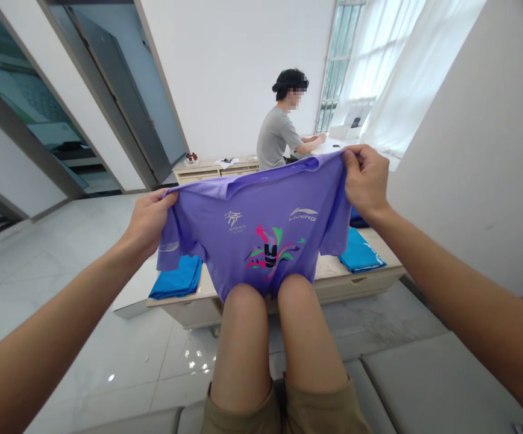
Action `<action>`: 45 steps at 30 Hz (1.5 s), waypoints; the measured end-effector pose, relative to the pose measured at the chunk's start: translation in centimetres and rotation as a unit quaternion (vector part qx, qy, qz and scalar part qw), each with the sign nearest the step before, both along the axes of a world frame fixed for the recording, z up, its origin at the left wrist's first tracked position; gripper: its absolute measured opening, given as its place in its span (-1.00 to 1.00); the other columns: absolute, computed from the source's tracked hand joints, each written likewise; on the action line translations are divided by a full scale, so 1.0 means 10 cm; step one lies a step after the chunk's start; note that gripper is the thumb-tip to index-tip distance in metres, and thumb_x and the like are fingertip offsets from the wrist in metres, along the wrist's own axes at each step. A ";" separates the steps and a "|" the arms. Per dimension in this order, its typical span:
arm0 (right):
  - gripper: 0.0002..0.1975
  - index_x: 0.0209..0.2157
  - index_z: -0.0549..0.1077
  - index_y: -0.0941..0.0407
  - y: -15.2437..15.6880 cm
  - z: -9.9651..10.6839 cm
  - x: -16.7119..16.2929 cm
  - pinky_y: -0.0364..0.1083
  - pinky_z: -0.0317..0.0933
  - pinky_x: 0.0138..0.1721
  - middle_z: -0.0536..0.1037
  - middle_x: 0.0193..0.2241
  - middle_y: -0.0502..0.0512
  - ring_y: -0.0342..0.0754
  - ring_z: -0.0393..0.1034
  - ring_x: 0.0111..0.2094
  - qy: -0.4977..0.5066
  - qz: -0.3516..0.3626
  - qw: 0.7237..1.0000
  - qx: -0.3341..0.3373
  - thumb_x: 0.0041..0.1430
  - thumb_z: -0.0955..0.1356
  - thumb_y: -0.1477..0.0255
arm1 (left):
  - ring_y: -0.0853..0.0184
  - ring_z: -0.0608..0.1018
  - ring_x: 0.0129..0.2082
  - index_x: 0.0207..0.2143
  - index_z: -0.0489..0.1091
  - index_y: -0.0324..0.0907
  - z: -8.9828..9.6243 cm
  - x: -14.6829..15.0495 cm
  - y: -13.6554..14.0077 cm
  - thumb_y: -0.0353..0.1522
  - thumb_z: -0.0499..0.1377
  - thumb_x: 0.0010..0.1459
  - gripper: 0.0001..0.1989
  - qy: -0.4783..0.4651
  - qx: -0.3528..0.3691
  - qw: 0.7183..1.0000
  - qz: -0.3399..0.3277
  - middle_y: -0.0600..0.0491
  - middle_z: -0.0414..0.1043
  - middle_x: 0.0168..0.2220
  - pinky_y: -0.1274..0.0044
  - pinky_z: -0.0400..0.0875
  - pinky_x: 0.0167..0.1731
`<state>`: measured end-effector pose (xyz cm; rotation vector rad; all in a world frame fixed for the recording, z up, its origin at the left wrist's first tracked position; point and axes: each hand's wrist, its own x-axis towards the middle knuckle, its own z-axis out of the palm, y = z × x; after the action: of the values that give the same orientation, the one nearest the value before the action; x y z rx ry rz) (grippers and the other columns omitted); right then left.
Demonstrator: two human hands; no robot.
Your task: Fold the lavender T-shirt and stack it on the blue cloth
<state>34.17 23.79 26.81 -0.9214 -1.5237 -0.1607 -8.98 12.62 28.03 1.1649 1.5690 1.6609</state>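
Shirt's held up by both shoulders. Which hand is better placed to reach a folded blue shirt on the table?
Probably the left hand: the left blue stack lies just beneath it, whereas the right hand sits higher above its stack. Both hands grip the purple shirt.

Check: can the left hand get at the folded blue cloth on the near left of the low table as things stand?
Probably not right away. The left hand is shut on the purple shirt, held up spread with the right hand. The blue cloth lies just below it, uncovered, so letting go would leave the way free.
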 end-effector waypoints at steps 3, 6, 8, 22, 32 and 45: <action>-0.55 -0.08 0.55 0.03 -0.05 0.11 0.06 0.08 0.45 -0.10 0.65 -0.21 0.15 0.12 0.57 -0.13 0.025 -0.001 0.999 0.025 0.63 0.20 0.04 | 0.40 0.33 -0.49 -0.29 0.55 -0.25 0.17 0.02 -0.15 -0.32 0.25 0.39 -0.79 0.096 0.058 0.993 0.043 0.17 0.36 -0.52 0.58 0.21 -0.41; -0.55 -0.07 0.54 0.00 -0.20 0.18 0.14 0.11 0.42 -0.05 0.65 -0.18 0.21 0.13 0.53 -0.11 0.023 -0.028 0.998 0.048 0.64 0.17 0.03 | 0.43 0.24 -0.48 -0.39 0.48 -0.22 0.30 0.00 -0.31 -0.31 0.24 0.41 -0.73 0.274 0.140 0.946 0.103 0.20 0.24 -0.53 0.56 0.12 -0.42; -0.53 -0.04 0.54 -0.02 -0.30 0.16 0.22 0.12 0.39 -0.06 0.66 -0.17 0.24 0.14 0.52 -0.13 -0.013 -0.048 0.998 0.047 0.64 0.14 0.02 | 0.42 0.25 -0.47 -0.37 0.46 -0.21 0.35 -0.02 -0.39 -0.32 0.20 0.42 -0.74 0.349 0.174 0.909 0.144 0.20 0.23 -0.51 0.55 0.12 -0.39; -0.36 0.04 0.58 0.07 -0.27 0.05 0.43 0.00 0.14 -0.30 0.63 -0.40 0.22 0.11 0.48 -0.35 -0.218 -0.132 0.966 -0.040 0.65 0.07 -0.06 | 0.42 0.12 -0.53 -0.56 0.12 -0.12 0.19 -0.40 -0.27 -0.25 0.18 0.41 -0.53 0.454 0.175 0.854 0.184 0.21 0.00 -0.60 0.48 -0.04 -0.42; -0.41 -0.08 0.60 0.10 -0.10 -0.50 0.52 -0.03 0.01 -0.33 0.61 -0.48 0.20 0.14 0.50 -0.37 -0.286 -0.204 0.931 -0.099 0.61 0.17 -0.05 | 0.39 0.14 -0.51 -0.62 0.13 -0.12 -0.51 -0.36 -0.27 -0.22 0.19 0.35 -0.51 0.445 0.054 0.880 0.159 0.18 -0.03 -0.63 0.46 -0.04 -0.39; -0.38 -0.40 0.49 0.09 0.76 -1.27 0.44 -0.04 -0.15 -0.34 0.58 -0.50 0.23 0.07 0.42 -0.42 -0.333 -0.183 0.902 -0.204 0.58 0.20 -0.05 | 0.25 0.36 -0.43 -0.56 0.27 -0.10 -1.35 -0.50 0.65 -0.18 0.17 0.37 -0.57 0.474 -0.086 0.873 0.075 0.07 0.26 -0.61 0.45 0.02 -0.32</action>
<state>38.54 31.38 14.14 -1.6030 -2.0408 -0.4797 -14.00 19.13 14.51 1.9514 2.3602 0.9873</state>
